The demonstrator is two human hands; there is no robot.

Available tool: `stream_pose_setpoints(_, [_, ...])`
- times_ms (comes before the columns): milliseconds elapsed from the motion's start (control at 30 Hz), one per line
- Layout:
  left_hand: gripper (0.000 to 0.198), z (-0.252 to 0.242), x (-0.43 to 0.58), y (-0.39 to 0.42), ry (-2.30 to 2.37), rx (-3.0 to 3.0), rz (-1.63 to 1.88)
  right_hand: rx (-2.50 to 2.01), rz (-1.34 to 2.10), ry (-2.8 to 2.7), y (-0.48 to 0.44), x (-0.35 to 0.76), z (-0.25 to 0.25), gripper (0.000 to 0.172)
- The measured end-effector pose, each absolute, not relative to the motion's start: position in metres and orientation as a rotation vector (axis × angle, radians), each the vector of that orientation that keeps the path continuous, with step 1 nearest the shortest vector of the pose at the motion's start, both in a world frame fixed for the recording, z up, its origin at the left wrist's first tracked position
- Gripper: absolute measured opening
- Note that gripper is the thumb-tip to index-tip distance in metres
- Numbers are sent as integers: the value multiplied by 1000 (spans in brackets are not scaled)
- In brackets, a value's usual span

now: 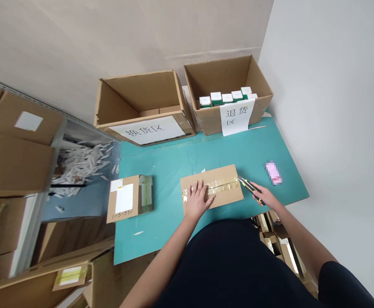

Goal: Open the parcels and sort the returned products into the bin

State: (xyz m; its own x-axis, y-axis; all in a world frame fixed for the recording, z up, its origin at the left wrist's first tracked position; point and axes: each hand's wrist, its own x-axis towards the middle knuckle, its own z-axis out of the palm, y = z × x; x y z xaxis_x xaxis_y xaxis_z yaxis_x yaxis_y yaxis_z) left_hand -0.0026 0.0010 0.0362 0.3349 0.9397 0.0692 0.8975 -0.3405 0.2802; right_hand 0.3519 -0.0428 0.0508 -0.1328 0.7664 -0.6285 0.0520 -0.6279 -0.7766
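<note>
A flat cardboard box lies on the teal table, with clear tape along its middle. My left hand rests on the box's left part, palm down and fingers spread. At the box's right edge, my right hand is wrapped round a black and yellow utility knife. The knife's tip is at the right end of the tape; whether it touches cannot be made out.
A small taped box stands on the table's left. Behind are two large open cartons, one at left, another holding several white-topped boxes. A blurred pink item lies at right. Shelved boxes stand far left.
</note>
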Motion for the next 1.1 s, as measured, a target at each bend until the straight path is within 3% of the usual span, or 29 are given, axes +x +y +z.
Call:
stream_pose_setpoints(733, [46,36,-4,2,1665,2409,306,-1728,1959,-1317,-6,388,81,64])
stream_pose_setpoints(1100, [91,49,-3,-2,1418,2502,198,-1733,1935,-1218,-9,380,82,65])
